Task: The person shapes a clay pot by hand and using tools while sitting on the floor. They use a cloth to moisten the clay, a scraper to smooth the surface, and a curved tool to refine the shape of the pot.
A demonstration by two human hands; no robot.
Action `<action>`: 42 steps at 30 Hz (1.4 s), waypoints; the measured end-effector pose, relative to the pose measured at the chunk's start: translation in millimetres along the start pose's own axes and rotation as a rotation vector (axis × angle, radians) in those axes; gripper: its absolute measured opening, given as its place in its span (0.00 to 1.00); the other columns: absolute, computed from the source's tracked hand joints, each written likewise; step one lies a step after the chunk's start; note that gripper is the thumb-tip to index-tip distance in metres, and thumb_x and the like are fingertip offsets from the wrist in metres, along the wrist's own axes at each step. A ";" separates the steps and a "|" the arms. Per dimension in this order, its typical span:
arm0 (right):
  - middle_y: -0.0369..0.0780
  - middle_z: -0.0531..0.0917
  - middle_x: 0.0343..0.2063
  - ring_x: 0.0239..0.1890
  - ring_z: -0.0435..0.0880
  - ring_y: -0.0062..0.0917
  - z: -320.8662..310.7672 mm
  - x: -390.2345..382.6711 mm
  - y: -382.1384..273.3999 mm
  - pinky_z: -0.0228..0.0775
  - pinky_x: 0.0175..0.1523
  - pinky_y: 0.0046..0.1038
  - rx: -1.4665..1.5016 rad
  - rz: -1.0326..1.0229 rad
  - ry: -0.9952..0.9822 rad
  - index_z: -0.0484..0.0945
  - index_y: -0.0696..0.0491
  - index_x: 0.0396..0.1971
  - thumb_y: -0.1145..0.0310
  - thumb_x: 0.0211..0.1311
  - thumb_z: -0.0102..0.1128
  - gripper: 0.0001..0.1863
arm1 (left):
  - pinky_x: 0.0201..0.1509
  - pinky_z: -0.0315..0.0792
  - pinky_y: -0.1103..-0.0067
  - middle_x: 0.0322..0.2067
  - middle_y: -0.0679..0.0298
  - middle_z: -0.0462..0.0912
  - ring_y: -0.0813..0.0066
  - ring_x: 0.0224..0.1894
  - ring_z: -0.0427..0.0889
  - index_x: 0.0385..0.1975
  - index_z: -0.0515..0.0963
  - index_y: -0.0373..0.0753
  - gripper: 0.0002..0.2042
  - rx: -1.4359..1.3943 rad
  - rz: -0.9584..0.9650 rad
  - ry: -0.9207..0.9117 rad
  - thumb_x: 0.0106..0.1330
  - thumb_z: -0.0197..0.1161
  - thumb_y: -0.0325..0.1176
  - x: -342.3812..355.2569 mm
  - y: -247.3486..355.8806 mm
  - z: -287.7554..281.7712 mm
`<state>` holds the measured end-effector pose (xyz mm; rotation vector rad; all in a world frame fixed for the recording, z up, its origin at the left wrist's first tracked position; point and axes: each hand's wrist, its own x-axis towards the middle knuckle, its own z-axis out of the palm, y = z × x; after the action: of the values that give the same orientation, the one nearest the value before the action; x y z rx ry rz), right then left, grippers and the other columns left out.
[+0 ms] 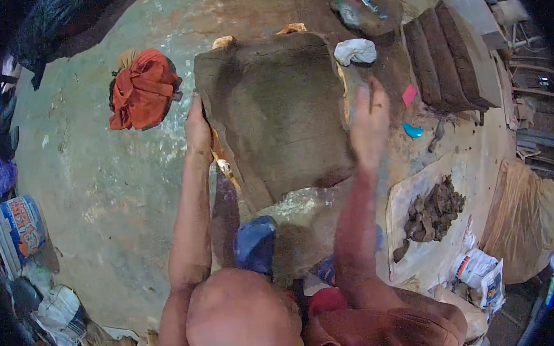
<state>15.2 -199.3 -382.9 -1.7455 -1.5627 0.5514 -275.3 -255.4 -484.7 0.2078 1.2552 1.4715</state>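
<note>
- The left hand (198,132) is resting against the left edge of the slab (279,112); I cannot tell its grip.
- The right hand (369,126), blurred, is stretching straightened fingers beside the right edge, holding nothing visible.
- The slab is lying on the floor (101,203), between both hands.

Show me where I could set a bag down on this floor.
The widest free patch lies between the tub and the left forearm, below the red cloth. It's crowded beyond the right hand: pink scrap, blue piece, dark slabs, clay heap.
</note>
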 end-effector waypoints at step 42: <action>0.44 0.78 0.57 0.67 0.70 0.44 115.6 29.9 55.4 0.51 0.71 0.55 -0.359 -0.993 0.273 0.73 0.49 0.59 0.57 0.73 0.53 0.20 | 0.76 0.52 0.69 0.72 0.50 0.62 0.56 0.73 0.61 0.73 0.59 0.32 0.27 0.864 0.072 0.084 0.82 0.38 0.43 -123.9 -49.1 50.5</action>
<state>-26.4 -144.3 -495.0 -0.9787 -2.1221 -0.4569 -166.1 -335.6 -440.5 0.7705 1.9083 0.9153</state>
